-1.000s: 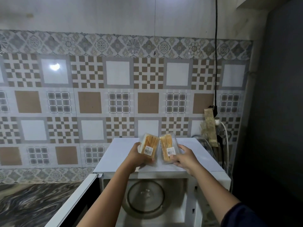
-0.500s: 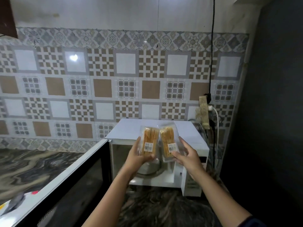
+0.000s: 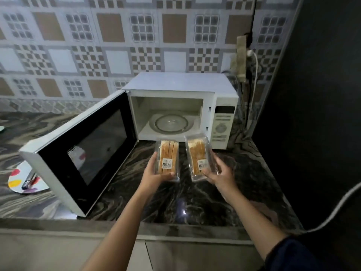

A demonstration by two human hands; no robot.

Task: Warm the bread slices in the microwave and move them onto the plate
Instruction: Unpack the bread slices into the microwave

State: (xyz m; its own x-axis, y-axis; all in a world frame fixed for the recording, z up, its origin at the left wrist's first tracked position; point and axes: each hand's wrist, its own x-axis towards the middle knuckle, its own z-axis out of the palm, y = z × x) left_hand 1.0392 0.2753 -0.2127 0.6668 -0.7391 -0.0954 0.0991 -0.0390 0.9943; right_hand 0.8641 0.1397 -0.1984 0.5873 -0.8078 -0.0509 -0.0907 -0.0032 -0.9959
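My left hand (image 3: 154,174) grips a clear plastic pack of bread slices (image 3: 168,156) with a barcode label. A second such bread pack (image 3: 197,156) is held by my right hand (image 3: 218,174). Both packs hover above the dark marble counter (image 3: 175,204), just in front of the white microwave (image 3: 179,85). Its door (image 3: 82,151) is swung wide open to the left, and the glass turntable (image 3: 171,123) inside is bare. At the far left, partly hidden behind the door, lies a white plate (image 3: 17,181) with coloured spots.
A metal utensil (image 3: 29,178) rests on the plate. Behind the microwave on the right, a socket strip (image 3: 241,55) and white cable (image 3: 255,75) hang on the tiled wall. A dark panel (image 3: 316,94) closes off the right side. The counter's front edge runs below my arms.
My view has dropped and pulled back. Both hands lowered the bread packs from above the microwave's top to counter height in front of its open cavity, and the packs moved slightly apart.
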